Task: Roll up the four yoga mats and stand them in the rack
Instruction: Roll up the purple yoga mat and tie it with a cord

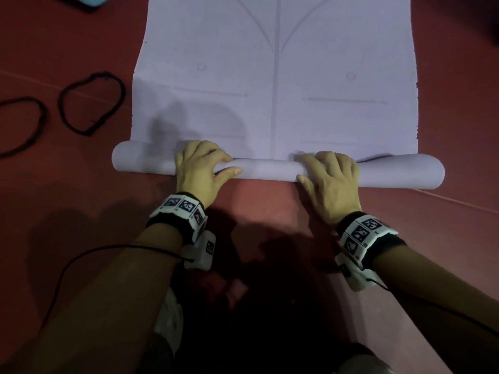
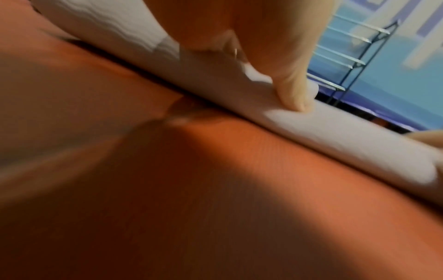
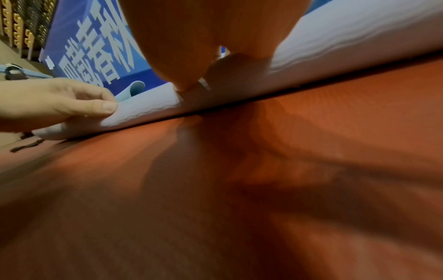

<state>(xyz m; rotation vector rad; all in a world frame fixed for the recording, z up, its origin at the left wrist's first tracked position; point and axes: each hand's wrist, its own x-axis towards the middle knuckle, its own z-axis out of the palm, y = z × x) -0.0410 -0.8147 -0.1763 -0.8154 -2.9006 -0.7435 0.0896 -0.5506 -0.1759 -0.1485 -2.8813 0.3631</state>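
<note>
A lavender yoga mat (image 1: 275, 76) lies flat on the red floor, and its near end is wound into a thin roll (image 1: 270, 170) running left to right. My left hand (image 1: 205, 166) grips the roll left of centre, fingers curled over the top and thumb along the near side. My right hand (image 1: 324, 171) grips it right of centre in the same way. In the left wrist view the thumb (image 2: 292, 94) presses into the roll (image 2: 335, 132). A wire rack (image 2: 354, 62) stands beyond. The right wrist view shows the roll (image 3: 359, 37) and my left hand (image 3: 59, 98) on it.
Two black elastic loops (image 1: 91, 101) (image 1: 21, 125) lie on the floor left of the mat. A light blue mat (image 3: 134, 89) curls up beyond the roll, in front of a blue banner (image 3: 95, 47). Bare red floor (image 1: 270, 211) lies between the roll and my knees.
</note>
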